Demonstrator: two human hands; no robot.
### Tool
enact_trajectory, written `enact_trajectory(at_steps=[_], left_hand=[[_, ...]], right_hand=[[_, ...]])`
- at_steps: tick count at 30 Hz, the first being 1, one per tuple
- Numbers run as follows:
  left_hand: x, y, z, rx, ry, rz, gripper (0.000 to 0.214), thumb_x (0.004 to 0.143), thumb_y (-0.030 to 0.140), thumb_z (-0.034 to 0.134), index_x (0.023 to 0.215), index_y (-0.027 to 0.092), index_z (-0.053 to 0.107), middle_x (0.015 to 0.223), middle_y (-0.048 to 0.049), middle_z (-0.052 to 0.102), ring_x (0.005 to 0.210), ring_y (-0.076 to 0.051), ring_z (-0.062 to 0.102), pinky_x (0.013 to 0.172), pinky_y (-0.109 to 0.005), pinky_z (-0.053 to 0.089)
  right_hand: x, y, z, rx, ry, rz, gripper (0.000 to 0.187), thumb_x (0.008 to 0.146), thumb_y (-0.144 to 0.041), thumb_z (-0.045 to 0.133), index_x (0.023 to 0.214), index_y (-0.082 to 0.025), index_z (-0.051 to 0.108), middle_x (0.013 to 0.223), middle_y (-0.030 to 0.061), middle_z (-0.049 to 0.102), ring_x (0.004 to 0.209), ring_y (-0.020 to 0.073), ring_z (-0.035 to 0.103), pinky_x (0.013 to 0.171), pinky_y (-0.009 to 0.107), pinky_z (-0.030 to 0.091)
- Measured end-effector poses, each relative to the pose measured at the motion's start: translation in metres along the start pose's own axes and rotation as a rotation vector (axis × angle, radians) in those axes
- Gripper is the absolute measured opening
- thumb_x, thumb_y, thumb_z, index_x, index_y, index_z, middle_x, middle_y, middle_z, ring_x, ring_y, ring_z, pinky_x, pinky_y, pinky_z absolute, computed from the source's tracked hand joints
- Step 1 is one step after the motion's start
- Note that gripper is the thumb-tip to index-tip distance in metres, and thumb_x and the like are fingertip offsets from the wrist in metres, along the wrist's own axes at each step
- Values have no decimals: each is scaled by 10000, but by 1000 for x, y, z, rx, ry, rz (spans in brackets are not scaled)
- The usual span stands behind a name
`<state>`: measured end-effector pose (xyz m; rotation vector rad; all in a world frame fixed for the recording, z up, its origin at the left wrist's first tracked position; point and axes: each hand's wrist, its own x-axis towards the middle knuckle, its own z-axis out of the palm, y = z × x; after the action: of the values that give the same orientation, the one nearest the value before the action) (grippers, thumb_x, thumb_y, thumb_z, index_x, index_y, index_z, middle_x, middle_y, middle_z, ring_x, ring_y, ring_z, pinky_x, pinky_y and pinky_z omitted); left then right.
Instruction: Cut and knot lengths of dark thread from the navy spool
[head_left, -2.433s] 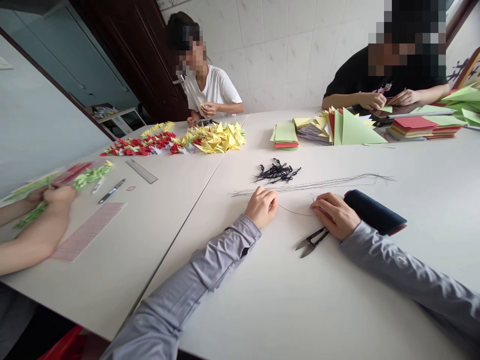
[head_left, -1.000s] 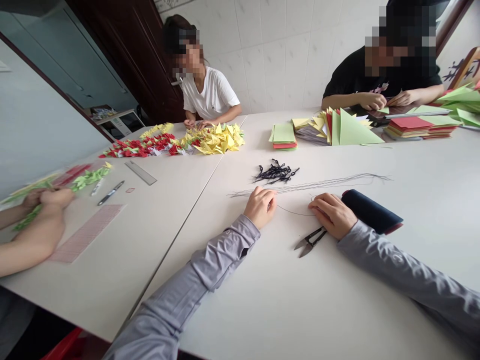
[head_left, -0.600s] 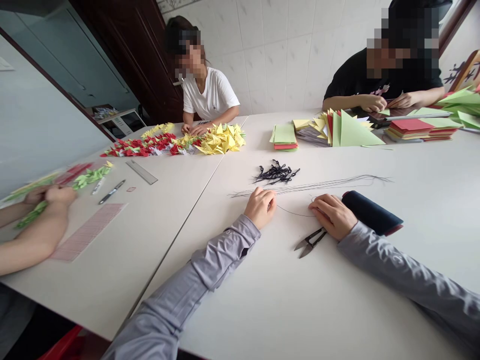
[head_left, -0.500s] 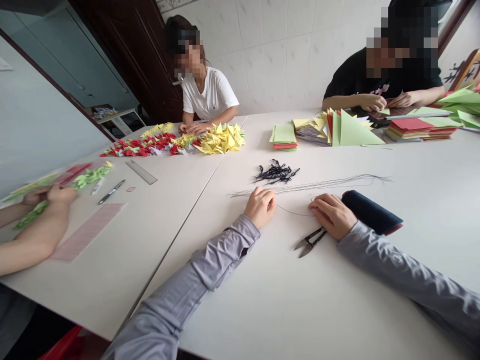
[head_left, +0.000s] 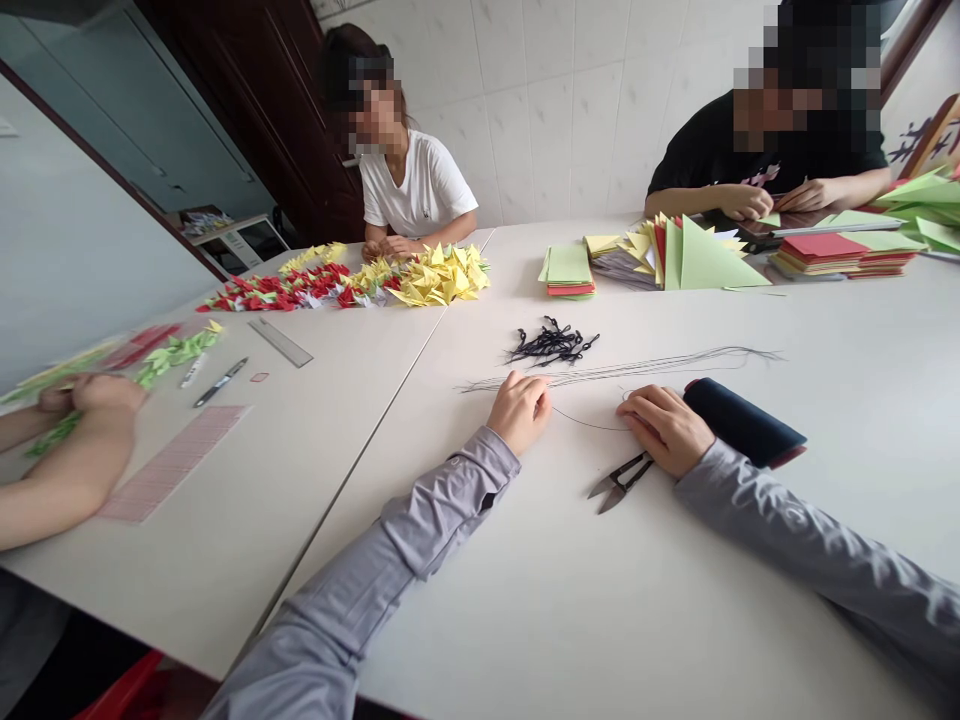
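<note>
My left hand (head_left: pixel 521 410) rests on the white table with fingers curled, pinching one end of a thin dark thread (head_left: pixel 589 425). My right hand (head_left: pixel 664 428) lies to the right, fingers bent down on the thread's other end. Small thread snips (head_left: pixel 621 482) lie just below my right hand, touching its heel. A dark blue spool of thread (head_left: pixel 742 422) lies right of that hand. Beyond my hands stretch several long cut threads (head_left: pixel 622 368) and a heap of knotted black loops (head_left: pixel 553 344).
Three other people sit around the table. One at far left handles green paper strips (head_left: pixel 169 352); one at the back sits behind folded red and yellow paper pieces (head_left: pixel 375 282); one at the right folds by stacks of coloured paper (head_left: pixel 660 255). A ruler (head_left: pixel 280 342) and a pen (head_left: pixel 220 383) lie left.
My hands have stayed almost still on the thread. The person at the back lowered both hands to the paper pile. The person at the left shifted their hands slightly.
</note>
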<state>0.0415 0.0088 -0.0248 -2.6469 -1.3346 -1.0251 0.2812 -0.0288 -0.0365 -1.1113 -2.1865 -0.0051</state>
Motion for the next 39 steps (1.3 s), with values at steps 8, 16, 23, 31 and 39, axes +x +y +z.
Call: enact_trajectory(at_steps=[8, 16, 23, 31, 39], left_hand=[[-1, 0, 0, 13, 25, 21, 169, 813, 103, 442, 690, 189, 520, 920, -43, 674, 843, -181, 513, 797, -335, 457], [-4, 4, -5, -49, 60, 8, 151, 815, 123, 441, 698, 188, 512, 908, -36, 676, 852, -177, 528, 812, -340, 454], [6, 31, -29, -396, -97, -229, 187, 835, 238, 449, 686, 176, 543, 818, -26, 690, 609, -107, 493, 601, -254, 423], [29, 41, -85, -1123, -871, -467, 270, 793, 371, 542, 675, 141, 466, 800, -74, 666, 397, -10, 278, 387, -197, 170], [27, 32, -69, -1271, -778, -656, 276, 750, 371, 622, 708, 120, 517, 736, -60, 632, 409, -5, 296, 378, -182, 137]], right_hand=[[4, -8, -8, 2, -6, -9, 221, 902, -234, 385, 895, -203, 603, 902, 94, 579, 802, 189, 539, 732, 340, 473], [16, 24, -55, -271, 14, 69, 177, 809, -303, 513, 881, -219, 651, 937, 112, 588, 821, 255, 523, 709, 432, 429], [20, 17, -57, -332, -291, 94, 61, 711, -214, 585, 700, -233, 642, 836, 79, 627, 896, 258, 513, 683, 382, 394], [30, -15, -56, -399, -483, 273, 119, 780, -189, 532, 759, -193, 649, 934, 88, 616, 1005, 236, 495, 856, 391, 344], [33, -12, -39, -377, -475, 298, 132, 790, -192, 501, 779, -187, 632, 965, 94, 612, 1013, 244, 486, 845, 383, 342]])
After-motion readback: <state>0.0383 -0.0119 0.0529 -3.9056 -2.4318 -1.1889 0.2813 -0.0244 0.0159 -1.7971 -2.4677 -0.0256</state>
